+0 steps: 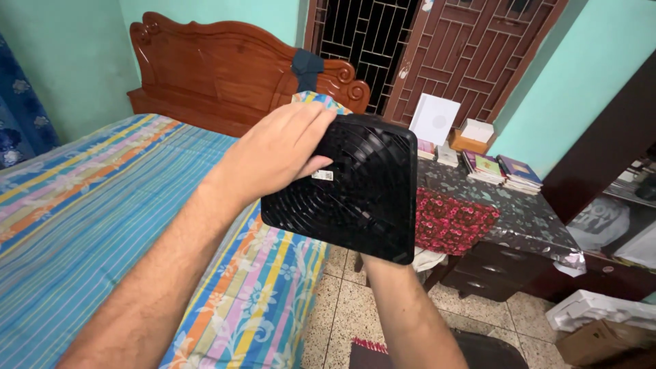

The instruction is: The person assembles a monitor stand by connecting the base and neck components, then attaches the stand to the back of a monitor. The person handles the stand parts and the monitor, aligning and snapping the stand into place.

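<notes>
Black plastic, ribbed like a grille: the square fan panel (355,191) is held up above the bed's (82,225) near edge. Left hand (280,150) has its fingers clamped over the panel's top-left corner; right-hand fingers are hidden behind it, so I cannot tell.

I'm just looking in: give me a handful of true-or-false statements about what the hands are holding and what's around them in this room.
1. Both hands hold a black ribbed square panel. True: the left hand grips its upper left edge, and the right arm comes up from below, its hand hidden behind the panel.
2. The panel rests on the bed. False: it is held up in the air beside the bed.
3. The bedsheet is plain white. False: it is striped in many colours with flowers.
4. Books lie on the table near the wall. True.
5. The headboard is carved wood. True.
</notes>
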